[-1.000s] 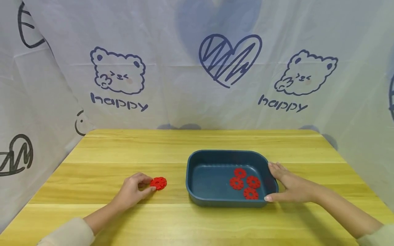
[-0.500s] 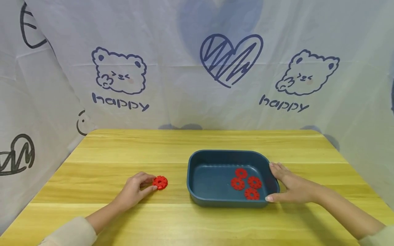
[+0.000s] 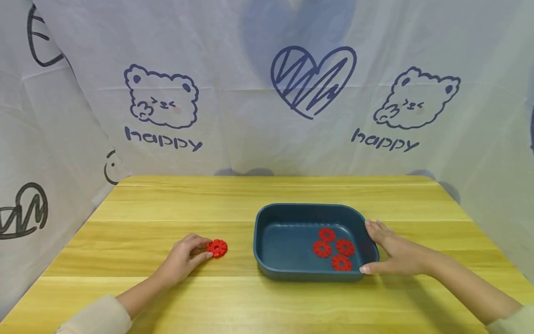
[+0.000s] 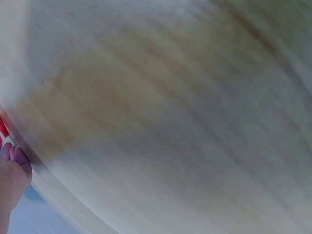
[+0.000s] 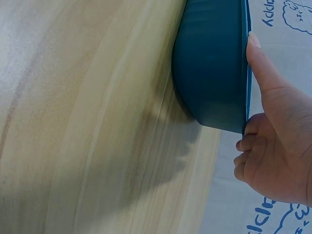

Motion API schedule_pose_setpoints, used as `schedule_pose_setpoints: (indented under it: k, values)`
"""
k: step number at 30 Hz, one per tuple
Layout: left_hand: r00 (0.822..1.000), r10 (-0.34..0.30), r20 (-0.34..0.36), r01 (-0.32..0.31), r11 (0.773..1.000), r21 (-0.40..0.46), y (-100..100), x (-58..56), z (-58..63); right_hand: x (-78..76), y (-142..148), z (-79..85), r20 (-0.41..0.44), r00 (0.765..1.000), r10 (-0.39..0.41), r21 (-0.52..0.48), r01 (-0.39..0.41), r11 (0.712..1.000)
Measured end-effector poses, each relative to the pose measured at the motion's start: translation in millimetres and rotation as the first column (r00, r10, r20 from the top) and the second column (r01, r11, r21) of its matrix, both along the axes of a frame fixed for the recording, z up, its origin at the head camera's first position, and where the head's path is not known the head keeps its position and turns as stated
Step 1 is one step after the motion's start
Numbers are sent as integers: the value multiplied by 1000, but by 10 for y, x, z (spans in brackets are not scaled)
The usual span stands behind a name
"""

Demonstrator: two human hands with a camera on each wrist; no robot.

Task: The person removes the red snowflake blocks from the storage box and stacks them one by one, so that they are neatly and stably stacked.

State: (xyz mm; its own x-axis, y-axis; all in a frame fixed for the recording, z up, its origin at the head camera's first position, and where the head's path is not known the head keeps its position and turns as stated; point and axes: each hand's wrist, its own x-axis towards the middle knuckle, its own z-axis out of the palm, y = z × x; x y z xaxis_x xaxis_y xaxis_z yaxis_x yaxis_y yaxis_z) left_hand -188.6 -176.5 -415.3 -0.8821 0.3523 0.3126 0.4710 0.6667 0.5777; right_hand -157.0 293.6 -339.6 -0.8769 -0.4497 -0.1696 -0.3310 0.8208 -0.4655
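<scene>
My left hand (image 3: 185, 255) pinches a red notched building disc (image 3: 217, 248) between thumb and fingers, low over the table left of the box. A second red edge shows under the disc, like a short stack. In the left wrist view the hand (image 4: 13, 168) is mostly cut off, with a bit of red at its fingertips. At the right end of the dark blue plastic box (image 3: 308, 276), my right hand (image 3: 398, 255) grips the rim, thumb at the front corner and fingers toward the back. Several similar red discs (image 3: 322, 249) lie flat inside the box, on its right side.
The wooden table (image 3: 187, 199) reaches back to a white cloth (image 3: 233, 125) printed with bears and hearts. More cloth hangs along both sides. The box walls stand between the left hand and the discs inside.
The red pieces at the left fingertips looked offset a second ago and now lie nearly lined up. The right hand and box have stayed put.
</scene>
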Motion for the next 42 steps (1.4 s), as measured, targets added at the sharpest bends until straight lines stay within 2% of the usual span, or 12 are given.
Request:
schedule_pose_setpoints:
  k: [16,34,42]
  values:
    - [1000,-1,22,2,1000,-31,30,1,22,9,-1,1,-2,1000,-12,-6,12,1000]
    - [1000,16,-13,-16,999,-37,41,-17,10,12,-1,-9,6,1000,-11,-19,11,1000]
    - [1000,11,-6,-11,999,-37,31,-16,4,8,1,-16,-4,1000,-3,-22,3,1000]
